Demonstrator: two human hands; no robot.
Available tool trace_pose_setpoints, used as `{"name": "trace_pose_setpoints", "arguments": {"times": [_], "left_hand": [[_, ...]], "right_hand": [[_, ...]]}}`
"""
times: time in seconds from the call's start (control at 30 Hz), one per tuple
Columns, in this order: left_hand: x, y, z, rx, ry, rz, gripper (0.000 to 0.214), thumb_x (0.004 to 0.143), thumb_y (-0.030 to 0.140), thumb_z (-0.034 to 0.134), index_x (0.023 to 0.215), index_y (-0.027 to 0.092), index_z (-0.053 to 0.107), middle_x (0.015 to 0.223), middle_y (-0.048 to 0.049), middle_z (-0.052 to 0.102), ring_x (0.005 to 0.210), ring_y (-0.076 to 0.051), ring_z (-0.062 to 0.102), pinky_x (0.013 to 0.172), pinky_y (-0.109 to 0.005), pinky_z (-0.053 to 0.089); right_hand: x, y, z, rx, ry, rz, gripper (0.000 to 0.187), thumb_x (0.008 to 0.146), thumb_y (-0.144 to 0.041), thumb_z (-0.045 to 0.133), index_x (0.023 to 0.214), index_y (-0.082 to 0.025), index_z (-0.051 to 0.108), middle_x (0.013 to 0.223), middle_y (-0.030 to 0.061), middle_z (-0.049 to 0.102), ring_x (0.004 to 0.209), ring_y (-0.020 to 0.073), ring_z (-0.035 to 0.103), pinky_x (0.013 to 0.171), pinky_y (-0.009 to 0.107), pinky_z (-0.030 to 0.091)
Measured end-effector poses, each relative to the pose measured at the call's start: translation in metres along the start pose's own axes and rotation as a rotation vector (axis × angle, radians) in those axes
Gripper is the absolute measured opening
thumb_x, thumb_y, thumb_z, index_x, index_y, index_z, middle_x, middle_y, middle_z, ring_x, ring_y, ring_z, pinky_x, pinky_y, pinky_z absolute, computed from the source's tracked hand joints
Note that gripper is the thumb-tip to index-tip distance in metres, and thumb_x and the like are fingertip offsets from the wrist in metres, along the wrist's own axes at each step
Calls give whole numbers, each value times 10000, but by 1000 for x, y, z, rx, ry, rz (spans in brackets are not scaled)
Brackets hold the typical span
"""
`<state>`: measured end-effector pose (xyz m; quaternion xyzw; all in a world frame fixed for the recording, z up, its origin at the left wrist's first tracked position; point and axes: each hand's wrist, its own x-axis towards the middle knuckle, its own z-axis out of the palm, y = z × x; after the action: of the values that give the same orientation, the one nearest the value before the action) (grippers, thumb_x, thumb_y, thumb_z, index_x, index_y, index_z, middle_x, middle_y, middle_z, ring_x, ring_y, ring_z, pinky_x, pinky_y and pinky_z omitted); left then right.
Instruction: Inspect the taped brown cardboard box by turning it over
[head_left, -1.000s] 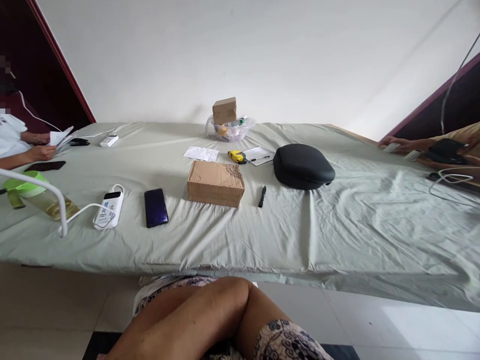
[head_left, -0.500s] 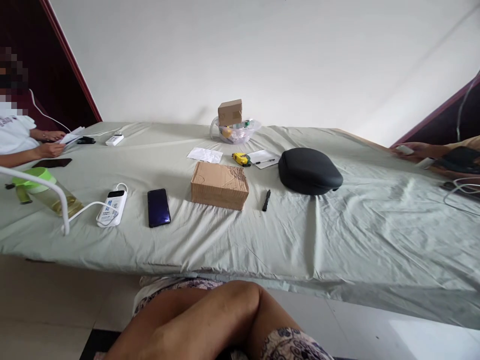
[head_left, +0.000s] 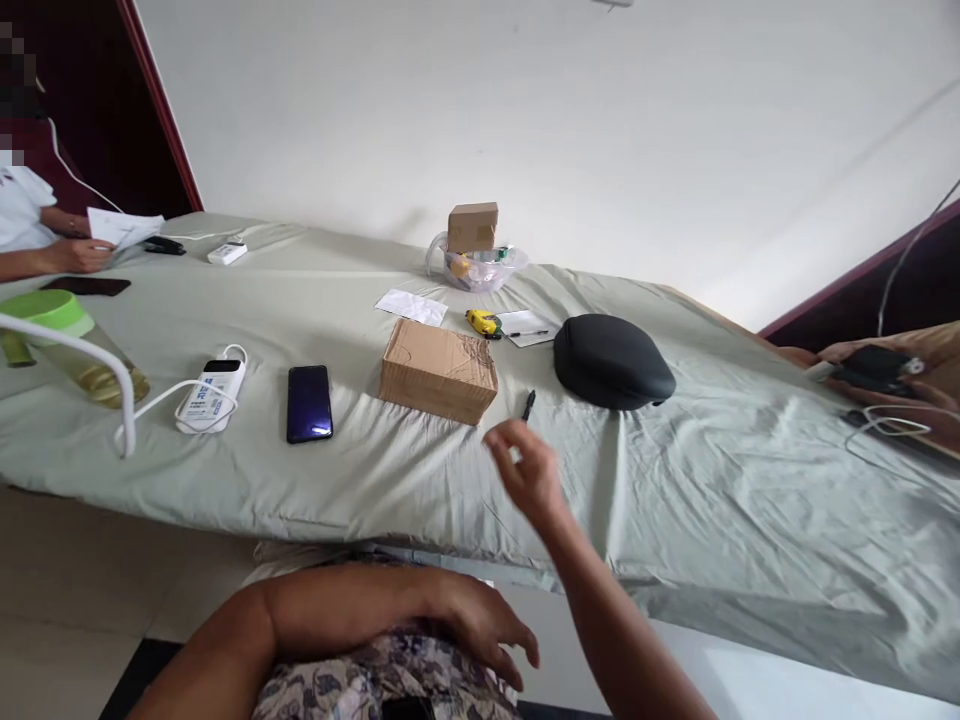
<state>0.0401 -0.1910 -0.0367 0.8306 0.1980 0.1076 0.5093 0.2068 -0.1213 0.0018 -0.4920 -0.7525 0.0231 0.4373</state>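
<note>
My right hand (head_left: 529,470) is held over the table in front of the black pen (head_left: 529,404) and hides the pen's lower end. Its fingers are loosely bent with a gap between them, and nothing shows in them. To its upper left stands a brown cardboard box (head_left: 439,370), apart from the fingertips as far as I can tell. My left hand (head_left: 491,625) rests across my lap below the table edge, fingers stretched and slightly spread, holding nothing. A black zip case (head_left: 613,362) lies to the right of the pen.
A phone (head_left: 309,403), a white power bank (head_left: 211,396) with a cable and a green-lidded bottle (head_left: 82,345) lie on the left. Farther back are a yellow tape measure (head_left: 484,323), papers (head_left: 411,307) and a plastic basket (head_left: 487,272) bearing a small box (head_left: 472,227). Other people sit at both ends.
My arms have uncrossed. The right hand has come up over the table near the pen, while the left lies across my lap. The camera view has tilted, and the person at left has lifted the papers.
</note>
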Motion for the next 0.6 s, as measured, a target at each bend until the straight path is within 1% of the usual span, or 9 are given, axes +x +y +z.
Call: {"name": "trace_pose_setpoints", "arguments": {"times": [0.07, 0.1, 0.13, 0.2, 0.3, 0.37, 0.43, 0.5, 0.6], "left_hand": [[20, 2, -18, -31, -300, 117, 208, 745, 527, 760, 810, 329, 763, 811, 21, 756, 802, -226, 761, 751, -349, 633], [24, 7, -32, -56, -404, 141, 197, 783, 470, 746, 871, 295, 762, 876, 2, 771, 835, -214, 761, 783, -329, 623], [24, 13, -51, -109, -382, 184, 225, 844, 421, 700, 998, 267, 753, 1008, -28, 781, 929, -207, 760, 836, -318, 612], [20, 24, -95, -187, -67, 278, 246, 954, 380, 586, 1066, 214, 729, 1087, -81, 767, 973, -181, 741, 862, -304, 600], [19, 19, -162, -228, 721, 362, 222, 973, 406, 574, 1024, 215, 676, 970, -53, 731, 814, -130, 697, 786, -266, 583], [28, -4, -197, -168, 1224, 316, 247, 946, 443, 608, 1046, 220, 646, 941, -42, 702, 842, -141, 676, 821, -275, 565], [39, -39, -217, -138, 1549, 213, 300, 907, 479, 647, 1045, 214, 628, 969, -49, 679, 918, -166, 663, 888, -301, 545], [49, -76, -224, -223, 1636, 86, 370, 883, 518, 666, 1076, 208, 610, 1058, -70, 670, 1029, -194, 650, 958, -333, 519], [55, -117, -216, -326, 1586, -2, 500, 868, 638, 636, 1129, 214, 596, 1147, -84, 655, 1077, -219, 641, 969, -355, 515]], "right_hand": [[7, 57, -20, -273, 4, 311, 284, 968, -412, 517, 946, -202, 707, 964, 121, 693, 901, 253, 630, 847, 394, 517], [12, 79, -25, -367, -72, 422, 289, 933, -389, 560, 1047, -179, 724, 1085, 158, 686, 1032, 287, 621, 934, 426, 499], [16, 96, -26, -437, -154, 536, 336, 906, -363, 593, 1140, -158, 723, 1197, 191, 658, 1136, 315, 594, 993, 448, 475], [25, 116, -22, -503, -277, 739, 427, 910, -365, 600, 1275, -166, 693, 1400, 215, 559, 1281, 358, 526, 1046, 492, 443], [36, 125, -8, -524, -326, 846, 426, 930, -329, 558, 1314, -200, 685, 1502, 174, 495, 1349, 370, 485, 1090, 518, 422], [38, 128, -4, -512, -321, 844, 436, 908, -258, 535, 1313, -211, 690, 1493, 145, 517, 1336, 355, 503, 1094, 511, 430], [33, 134, -6, -501, -310, 836, 481, 876, -183, 500, 1318, -203, 689, 1476, 136, 540, 1318, 343, 524, 1087, 499, 442], [23, 144, -13, -510, -266, 849, 516, 848, -130, 466, 1306, -182, 697, 1452, 144, 563, 1297, 337, 544, 1083, 495, 445], [7, 162, -27, -512, -139, 884, 524, 809, -106, 451, 1251, -160, 727, 1387, 168, 605, 1247, 334, 578, 1075, 513, 448]]}}
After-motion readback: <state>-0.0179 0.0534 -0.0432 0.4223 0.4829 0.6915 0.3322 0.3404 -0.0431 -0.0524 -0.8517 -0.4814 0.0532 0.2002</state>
